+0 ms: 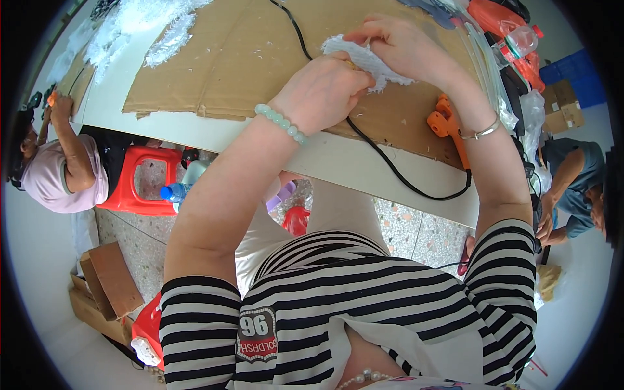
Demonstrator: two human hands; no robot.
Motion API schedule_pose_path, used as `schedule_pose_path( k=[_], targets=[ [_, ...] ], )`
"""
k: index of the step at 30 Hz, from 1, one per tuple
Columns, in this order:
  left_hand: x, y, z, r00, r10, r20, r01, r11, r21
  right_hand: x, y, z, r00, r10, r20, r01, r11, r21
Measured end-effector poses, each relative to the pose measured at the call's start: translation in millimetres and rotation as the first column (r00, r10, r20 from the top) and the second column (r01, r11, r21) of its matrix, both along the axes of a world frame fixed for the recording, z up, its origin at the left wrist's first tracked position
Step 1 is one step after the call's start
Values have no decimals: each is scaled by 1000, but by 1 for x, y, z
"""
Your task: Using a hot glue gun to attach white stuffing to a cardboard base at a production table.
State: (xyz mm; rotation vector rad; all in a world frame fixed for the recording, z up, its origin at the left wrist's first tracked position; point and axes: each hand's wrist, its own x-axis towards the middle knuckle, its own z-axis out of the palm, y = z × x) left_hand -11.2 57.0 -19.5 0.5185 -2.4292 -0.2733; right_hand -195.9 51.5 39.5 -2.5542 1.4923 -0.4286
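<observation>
A small white textured piece, like lacy or knitted fabric (390, 77), lies over the cardboard between my hands. My left hand (318, 94) is closed at its near left edge, fingers curled and pressed onto it. Above its far side, my right hand (406, 52) pinches with thumb and forefinger; what sits between those fingertips is too small to name. Close to my right forearm rests an orange glue gun (444, 122) with a black cable (396, 166) that hangs over the table's front edge.
Brown cardboard (195, 81) covers much of the white table (214, 135). Crumpled clear plastic (140, 32) is heaped at the far left. A plastic bottle (522, 40) and red bags stand far right. One person sits at left near a red stool (146, 179); another (572, 175) is at right.
</observation>
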Motion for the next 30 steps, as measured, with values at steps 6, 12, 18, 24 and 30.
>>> schedule_pose_path(
  k=[6,12,18,24,30],
  targets=[
    [-3,0,1,1000,-11,-16,11,1000,-13,-8,2,2,988,-142,-62,142,990,-5],
    [-1,-1,0,999,-26,-23,25,1000,-15,-35,32,35,938,29,346,-40,999,24],
    [-1,-1,2,999,-37,-29,36,999,-16,-91,114,50,925,-348,152,335,936,106],
    [-5,0,1,996,-68,-52,63,994,-94,-112,170,0,893,-441,-95,440,897,-23],
    [-6,-1,1,995,-79,-59,70,987,-141,-87,162,-3,878,-445,-179,437,896,-81]
  ],
)
